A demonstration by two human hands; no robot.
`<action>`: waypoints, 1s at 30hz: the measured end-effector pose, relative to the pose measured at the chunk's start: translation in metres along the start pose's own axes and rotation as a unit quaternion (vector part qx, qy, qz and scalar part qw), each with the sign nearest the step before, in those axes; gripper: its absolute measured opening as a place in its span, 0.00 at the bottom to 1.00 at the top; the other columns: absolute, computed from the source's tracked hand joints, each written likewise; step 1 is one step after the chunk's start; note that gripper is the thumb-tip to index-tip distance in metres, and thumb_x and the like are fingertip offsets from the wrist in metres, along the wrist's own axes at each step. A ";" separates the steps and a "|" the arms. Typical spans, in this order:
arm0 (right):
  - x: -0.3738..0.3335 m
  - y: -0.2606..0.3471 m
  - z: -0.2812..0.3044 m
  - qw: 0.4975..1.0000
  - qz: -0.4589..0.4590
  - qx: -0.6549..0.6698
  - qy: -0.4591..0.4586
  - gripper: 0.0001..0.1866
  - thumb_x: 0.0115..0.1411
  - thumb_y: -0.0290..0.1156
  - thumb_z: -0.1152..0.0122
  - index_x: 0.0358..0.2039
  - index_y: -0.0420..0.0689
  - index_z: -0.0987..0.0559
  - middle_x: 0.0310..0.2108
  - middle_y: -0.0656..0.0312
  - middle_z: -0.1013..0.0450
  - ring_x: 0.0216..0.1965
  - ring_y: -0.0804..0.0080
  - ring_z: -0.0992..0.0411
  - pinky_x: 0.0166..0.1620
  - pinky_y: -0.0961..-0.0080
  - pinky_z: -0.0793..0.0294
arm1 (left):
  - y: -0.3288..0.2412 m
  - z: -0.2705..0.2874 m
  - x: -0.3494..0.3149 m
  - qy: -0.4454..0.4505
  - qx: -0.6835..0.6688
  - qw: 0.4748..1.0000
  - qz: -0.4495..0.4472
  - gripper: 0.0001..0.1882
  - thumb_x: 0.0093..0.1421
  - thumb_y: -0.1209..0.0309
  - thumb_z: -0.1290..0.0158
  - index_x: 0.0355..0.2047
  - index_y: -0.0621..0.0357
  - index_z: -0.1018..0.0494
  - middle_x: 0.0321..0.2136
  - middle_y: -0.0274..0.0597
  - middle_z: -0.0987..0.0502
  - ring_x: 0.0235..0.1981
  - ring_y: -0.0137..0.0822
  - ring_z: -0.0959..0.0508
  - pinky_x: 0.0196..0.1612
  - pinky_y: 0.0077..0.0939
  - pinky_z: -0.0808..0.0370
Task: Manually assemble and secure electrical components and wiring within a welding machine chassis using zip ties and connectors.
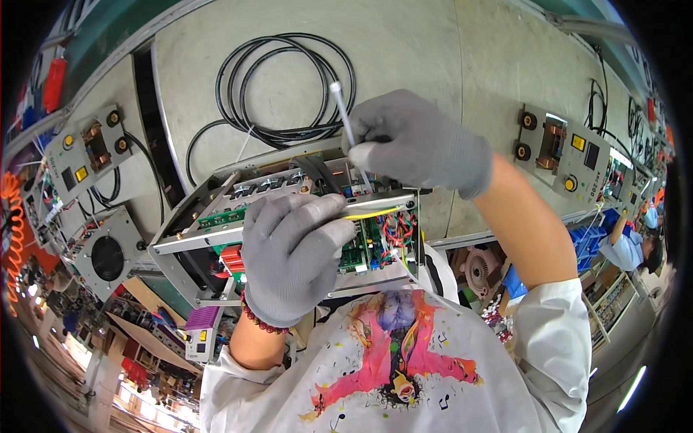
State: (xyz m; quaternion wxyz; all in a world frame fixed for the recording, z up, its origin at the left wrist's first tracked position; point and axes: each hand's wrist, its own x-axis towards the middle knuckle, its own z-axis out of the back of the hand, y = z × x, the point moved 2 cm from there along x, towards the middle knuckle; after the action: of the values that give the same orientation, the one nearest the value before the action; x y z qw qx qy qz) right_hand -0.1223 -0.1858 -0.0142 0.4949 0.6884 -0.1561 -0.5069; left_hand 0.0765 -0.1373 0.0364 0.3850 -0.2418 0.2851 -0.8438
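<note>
In front of me an open metal chassis (pixel 189 242) sits on the workbench, packed with green circuit boards (pixel 354 254) and bundles of coloured wires (pixel 395 229). My left hand (pixel 292 252), in a grey glove, grips its near rail with the fingers bent over the top. A yellow wire (pixel 372 214) runs along the rail from beside those fingertips. Between the thumb and fingers of my right hand (pixel 415 141), also gloved, is a white cable tie (pixel 342 108). It slants down, its lower end among the parts at the chassis's right side.
A coil of black cable (pixel 231 90) lies on the bench beyond the chassis. Similar grey units stand left (pixel 86 155) and right (pixel 577 155). A panel with a round black fan (pixel 107 258) is at the near left. Another person (pixel 626 249) is far right.
</note>
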 end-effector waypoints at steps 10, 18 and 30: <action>0.000 0.009 0.019 0.983 0.107 0.015 -0.149 0.08 0.53 0.31 0.40 0.28 0.39 0.21 0.18 0.66 0.29 0.21 0.81 0.31 0.25 0.79 0.31 | 0.001 -0.001 -0.003 -0.001 0.009 1.000 0.015 0.10 0.47 0.74 0.42 0.31 0.52 0.25 0.38 0.36 0.21 0.34 0.40 0.25 0.40 0.35 0.31; -0.002 0.011 -0.006 0.999 0.017 -0.042 0.029 0.13 0.48 0.34 0.42 0.24 0.35 0.22 0.18 0.55 0.28 0.23 0.71 0.29 0.31 0.71 0.29 | 0.002 -0.002 -0.002 -0.008 0.004 1.000 0.008 0.11 0.45 0.75 0.42 0.32 0.52 0.24 0.37 0.37 0.21 0.35 0.41 0.24 0.39 0.35 0.30; -0.001 -0.005 -0.019 0.910 0.185 -0.370 -0.011 0.15 0.51 0.36 0.42 0.30 0.35 0.21 0.25 0.54 0.27 0.30 0.73 0.29 0.35 0.75 0.29 | -0.012 -0.009 0.000 0.072 0.068 0.993 -0.058 0.17 0.42 0.70 0.43 0.36 0.45 0.24 0.46 0.41 0.27 0.42 0.43 0.28 0.46 0.43 0.34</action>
State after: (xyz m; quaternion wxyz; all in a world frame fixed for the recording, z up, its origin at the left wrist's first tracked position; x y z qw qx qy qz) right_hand -0.1077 -0.1729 -0.0179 0.7971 0.4092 -0.0873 -0.4354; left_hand 0.0646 -0.1283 0.0383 0.3298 -0.1697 0.2397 -0.8972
